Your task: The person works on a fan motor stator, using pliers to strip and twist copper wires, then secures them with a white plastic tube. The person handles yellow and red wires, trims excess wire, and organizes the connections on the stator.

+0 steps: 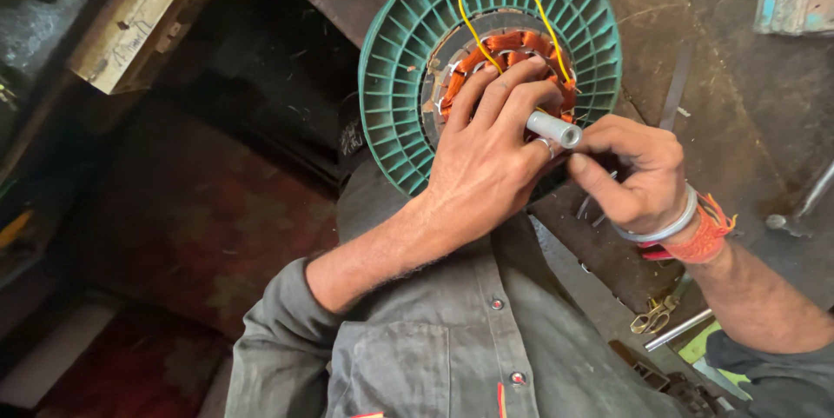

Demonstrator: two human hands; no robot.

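Observation:
A round green ribbed motor housing (pixel 408 53) rests at the edge of a dark workbench, with orange copper windings (pixel 512 43) in its centre. Two thin yellow wires (pixel 466 9) loop up out of the windings. My left hand (pixel 486 153) lies flat over the windings and wraps around a short silver metal tube (pixel 556 129) that sticks up from the middle. My right hand (pixel 630 170) pinches close beside the tube's end, thumb and fingers together; what it grips is hidden. A metal bangle and red threads circle my right wrist.
The dark, scratched workbench (pixel 721 79) runs right of the housing. A metal rod (pixel 678 328) and a small brass-coloured clip (pixel 653 317) lie near its front edge. A wooden block (pixel 130 23) sits at upper left over a dim floor.

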